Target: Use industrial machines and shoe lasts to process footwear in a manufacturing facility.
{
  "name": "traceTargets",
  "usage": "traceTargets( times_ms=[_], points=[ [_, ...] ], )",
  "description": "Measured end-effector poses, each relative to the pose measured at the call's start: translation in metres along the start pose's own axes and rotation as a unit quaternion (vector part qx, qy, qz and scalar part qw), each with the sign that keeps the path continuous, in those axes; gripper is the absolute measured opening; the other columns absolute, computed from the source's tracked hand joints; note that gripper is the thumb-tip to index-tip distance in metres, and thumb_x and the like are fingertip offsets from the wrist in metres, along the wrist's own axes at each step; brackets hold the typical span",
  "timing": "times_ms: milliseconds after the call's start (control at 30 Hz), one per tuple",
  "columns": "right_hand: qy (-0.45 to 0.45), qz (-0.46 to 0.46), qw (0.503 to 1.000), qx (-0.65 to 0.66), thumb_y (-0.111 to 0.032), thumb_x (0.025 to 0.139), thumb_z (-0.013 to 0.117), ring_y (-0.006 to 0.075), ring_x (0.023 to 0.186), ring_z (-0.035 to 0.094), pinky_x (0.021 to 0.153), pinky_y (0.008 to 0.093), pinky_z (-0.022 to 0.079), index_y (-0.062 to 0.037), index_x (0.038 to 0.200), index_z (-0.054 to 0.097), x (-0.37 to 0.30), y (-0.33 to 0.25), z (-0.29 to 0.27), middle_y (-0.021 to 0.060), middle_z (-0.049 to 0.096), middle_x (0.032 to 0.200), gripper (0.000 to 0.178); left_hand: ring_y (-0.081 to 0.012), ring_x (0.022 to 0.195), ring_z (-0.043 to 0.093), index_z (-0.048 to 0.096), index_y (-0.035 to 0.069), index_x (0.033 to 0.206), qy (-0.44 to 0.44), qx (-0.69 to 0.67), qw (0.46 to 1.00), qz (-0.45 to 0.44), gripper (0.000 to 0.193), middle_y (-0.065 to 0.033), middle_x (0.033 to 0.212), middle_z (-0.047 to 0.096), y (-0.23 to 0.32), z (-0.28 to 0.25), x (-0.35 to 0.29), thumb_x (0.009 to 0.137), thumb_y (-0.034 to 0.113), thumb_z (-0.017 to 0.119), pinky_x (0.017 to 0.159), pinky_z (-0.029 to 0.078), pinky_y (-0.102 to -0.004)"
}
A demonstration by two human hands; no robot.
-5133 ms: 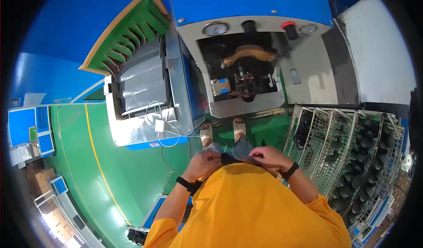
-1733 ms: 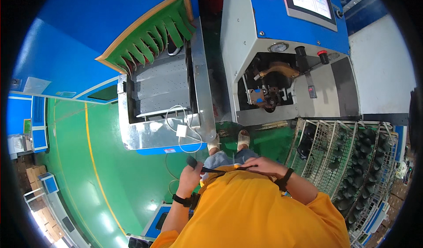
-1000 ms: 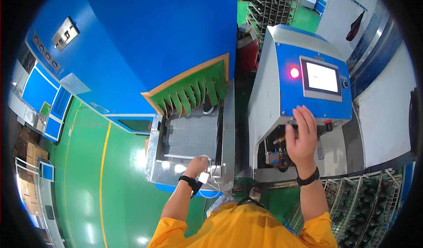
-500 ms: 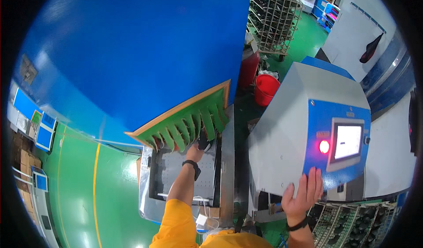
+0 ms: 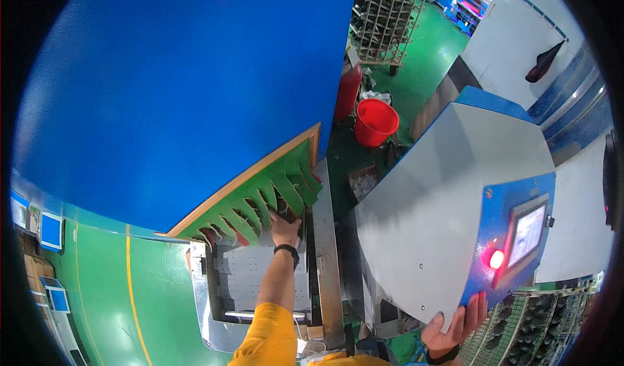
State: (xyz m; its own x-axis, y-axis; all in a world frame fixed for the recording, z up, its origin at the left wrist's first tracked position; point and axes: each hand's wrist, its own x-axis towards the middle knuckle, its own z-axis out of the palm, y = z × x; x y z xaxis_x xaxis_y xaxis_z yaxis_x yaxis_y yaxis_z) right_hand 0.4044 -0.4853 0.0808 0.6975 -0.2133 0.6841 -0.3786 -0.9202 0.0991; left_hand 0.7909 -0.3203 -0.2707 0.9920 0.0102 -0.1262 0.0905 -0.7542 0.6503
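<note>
My left hand [image 5: 285, 229] reaches into the opening of a big blue machine [image 5: 195, 93], at a curtain of green strips [image 5: 250, 211]. Its fingers are bent round something dark, partly hidden by the strips, whose kind I cannot make out. Beneath that forearm lies a grey perforated plate [image 5: 244, 278] in a metal frame. My right hand [image 5: 452, 330] grips the lower corner of a grey-and-blue control box [image 5: 422, 236], thumb on the grey side and fingers on the blue panel. The panel bears a lit screen [image 5: 526, 235] and a glowing red button [image 5: 496, 259].
A red bucket [image 5: 376, 124] stands on the floor between machine and control box. Behind it is a wire rack cart [image 5: 385, 21] loaded with dark items. More wire racks [image 5: 520, 330] with dark pieces stand at the lower right. Green floor [image 5: 104, 294] with yellow lines runs along the left.
The control box has turned, its screen now facing further right, with my right hand moving lower along it. My left hand stays by the strips; the dark thing there shows less. The view has shifted.
</note>
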Motion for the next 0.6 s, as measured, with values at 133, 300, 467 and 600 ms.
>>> traceTargets(
  times_ms=[133, 300, 467, 600],
  points=[
    [-0.002, -0.010, 1.000, 0.014, -0.029, 0.099, 0.057, 0.0473, 0.135, 0.050, 0.109, 0.0619, 0.037, -0.0042, 0.145, 0.050, 0.008, -0.005, -0.003, 0.0241, 0.053, 0.147, 0.052, -0.0430, 0.112, 0.068, 0.055, -0.003, 0.137, -0.051, -0.063, 0.996, -0.043, 0.080, -0.0265, 0.116, 0.071, -0.038, -0.051, -0.045, 0.070, 0.028, 0.086, 0.096, 0.055, -0.0458],
    [-0.047, 0.016, 0.996, 0.076, -0.026, 0.096, 0.060, 0.0412, 0.137, 0.050, 0.114, 0.0590, 0.034, -0.0037, 0.135, 0.055, 0.027, -0.008, -0.018, 0.0217, 0.054, 0.147, 0.045, -0.0187, 0.082, 0.070, 0.068, 0.002, 0.108, -0.267, -0.504, 0.799, -0.192, 0.021, -0.0048, 0.093, 0.070, -0.073, -0.142, -0.157, 0.089, 0.011, 0.072, 0.072, 0.059, -0.0353],
    [-0.071, 0.046, 0.895, 0.438, -0.028, 0.091, 0.072, 0.0378, 0.143, 0.044, 0.121, 0.0521, 0.026, 0.0014, 0.151, 0.039, -0.058, -0.039, -0.049, 0.0212, 0.050, 0.150, 0.075, -0.0226, 0.112, 0.067, 0.056, 0.001, 0.139, -0.394, -0.593, 0.693, -0.109, 0.065, -0.0067, 0.127, 0.068, -0.011, -0.249, -0.298, 0.080, 0.014, 0.081, 0.099, 0.055, -0.0396],
    [-0.188, 0.330, 0.464, 0.800, -0.017, 0.084, 0.081, 0.0265, 0.141, 0.043, 0.121, 0.0403, 0.029, -0.0026, 0.166, 0.002, -0.111, -0.092, -0.052, 0.0159, 0.041, 0.156, 0.115, -0.0248, 0.114, 0.064, 0.031, -0.002, 0.153, -0.422, -0.489, 0.760, -0.070, 0.090, -0.0120, 0.130, 0.062, 0.050, -0.266, -0.393, 0.083, 0.019, 0.084, 0.100, 0.052, -0.0408]
  ],
)
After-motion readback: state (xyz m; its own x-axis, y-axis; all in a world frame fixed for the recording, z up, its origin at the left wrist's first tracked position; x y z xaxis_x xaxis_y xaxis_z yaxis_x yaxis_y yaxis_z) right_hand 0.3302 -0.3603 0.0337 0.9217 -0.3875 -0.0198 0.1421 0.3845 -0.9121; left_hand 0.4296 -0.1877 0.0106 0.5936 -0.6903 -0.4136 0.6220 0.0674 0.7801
